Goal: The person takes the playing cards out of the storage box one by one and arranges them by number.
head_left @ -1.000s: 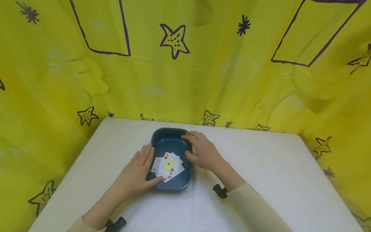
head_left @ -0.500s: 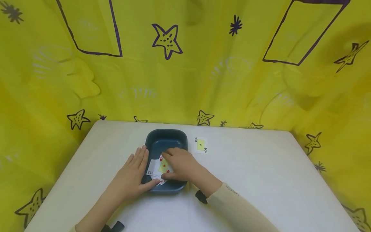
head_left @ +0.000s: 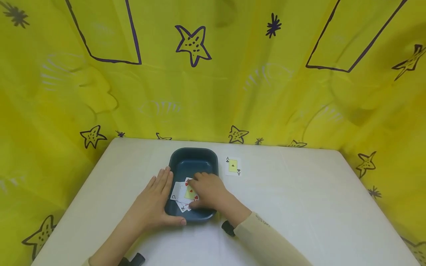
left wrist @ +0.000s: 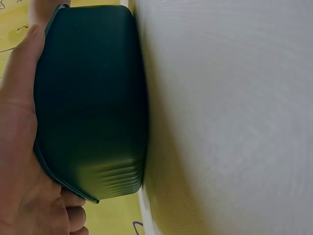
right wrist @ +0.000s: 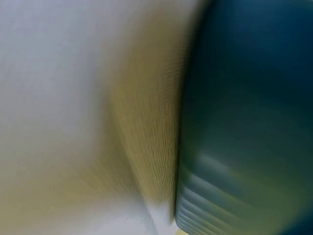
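A dark teal rectangular tub (head_left: 193, 149) stands on the white table, with several overlapping playing cards (head_left: 175, 191) face up inside. Topmost is an ace of hearts (head_left: 189, 193). My right hand (head_left: 209, 190) reaches over the tub's right wall, its curled fingers at the ace's upper edge and its thumb at the lower one, pinching it. That hand hides part of the pile. Along the left rim my left hand (head_left: 151, 205) rests with straight fingers, its thumb stretched past the near corner. The left wrist view shows the palm against the tub's outer wall (left wrist: 93, 98).
An ace of clubs (head_left: 233, 166) lies face up on the white table (head_left: 293, 199), just right of the tub. A yellow curtain (head_left: 149, 85) with drawn stars hangs behind the table's far edge. Dark wrist-camera mounts (head_left: 228, 228) sit under both wrists.
My right hand has moved from the tub's right rim in over the cards and onto the ace of hearts. The ace of clubs now shows on the table. My left thumb has shifted off the cards.
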Demonstrator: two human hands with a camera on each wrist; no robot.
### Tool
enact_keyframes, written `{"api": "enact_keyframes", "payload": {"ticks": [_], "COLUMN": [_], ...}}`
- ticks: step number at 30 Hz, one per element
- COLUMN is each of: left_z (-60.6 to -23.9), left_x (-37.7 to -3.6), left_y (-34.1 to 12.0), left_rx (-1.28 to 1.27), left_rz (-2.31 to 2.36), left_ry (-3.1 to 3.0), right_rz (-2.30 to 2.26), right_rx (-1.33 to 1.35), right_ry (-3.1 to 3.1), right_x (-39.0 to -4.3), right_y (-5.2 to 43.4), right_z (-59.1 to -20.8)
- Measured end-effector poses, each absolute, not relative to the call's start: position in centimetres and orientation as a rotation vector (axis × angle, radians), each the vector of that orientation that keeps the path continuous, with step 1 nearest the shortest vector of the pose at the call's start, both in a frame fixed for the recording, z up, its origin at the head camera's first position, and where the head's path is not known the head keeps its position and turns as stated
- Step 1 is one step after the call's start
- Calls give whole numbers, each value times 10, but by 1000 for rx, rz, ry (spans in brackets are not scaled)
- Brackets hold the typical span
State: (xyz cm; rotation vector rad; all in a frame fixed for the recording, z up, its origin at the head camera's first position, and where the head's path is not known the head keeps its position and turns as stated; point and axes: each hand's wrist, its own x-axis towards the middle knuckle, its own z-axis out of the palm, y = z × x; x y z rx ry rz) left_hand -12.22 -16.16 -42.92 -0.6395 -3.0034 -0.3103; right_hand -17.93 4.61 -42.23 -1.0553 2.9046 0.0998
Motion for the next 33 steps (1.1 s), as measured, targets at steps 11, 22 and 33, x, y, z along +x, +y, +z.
{"api": "enact_keyframes", "payload": {"ticks": [11, 22, 33], "left_z": [-429, -428, -431], "left_x": [-122, -122, -121], "left_y": [-163, -161, -160], "left_rx": [-634, -652, -634], "left_rz": [-302, -306, -339], "left_ry": [-3008, -3001, -2986], "right_rz": [-73, -612, -706], "right_rx": [-1066, -1034, -906], "right_ry": [2934, 2932, 2966], "right_x": [-181, -171, -163], "right_y": [48, 74, 128], "right_z": [-422, -400, -378]}}
